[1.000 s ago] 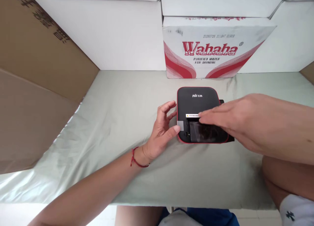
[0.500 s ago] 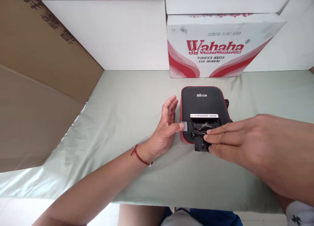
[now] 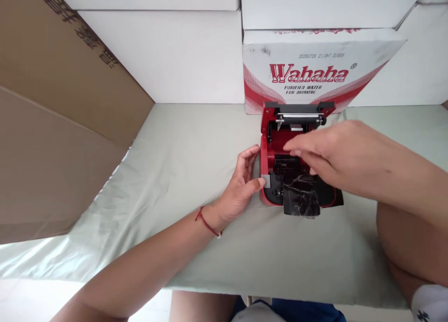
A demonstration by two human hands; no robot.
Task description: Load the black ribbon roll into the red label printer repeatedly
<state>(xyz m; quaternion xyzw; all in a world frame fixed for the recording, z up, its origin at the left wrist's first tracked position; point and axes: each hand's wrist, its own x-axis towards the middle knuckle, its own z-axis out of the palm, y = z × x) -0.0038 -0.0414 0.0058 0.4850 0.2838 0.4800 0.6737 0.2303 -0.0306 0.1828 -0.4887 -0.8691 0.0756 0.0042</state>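
— What's new on the counter (image 3: 175, 172)?

— Nearest, black film (image 3: 301, 198) now hangs off the front of the printer (image 3: 265, 161). The left hand (image 3: 241, 184), open, keeps its thumb on the grey latch (image 3: 266, 181). The right hand (image 3: 329, 151), flat and gripping nothing, covers the bared red bay (image 3: 278, 142). Beyond, the lid (image 3: 297, 108), shut a second ago, stands upright before the Wahaha box (image 3: 308, 72).

A storeroom is suggested: stacked white cartons (image 3: 164, 56), a water carton (image 3: 315, 70) and brown cardboard (image 3: 52, 102) wall the counter (image 3: 175, 172).
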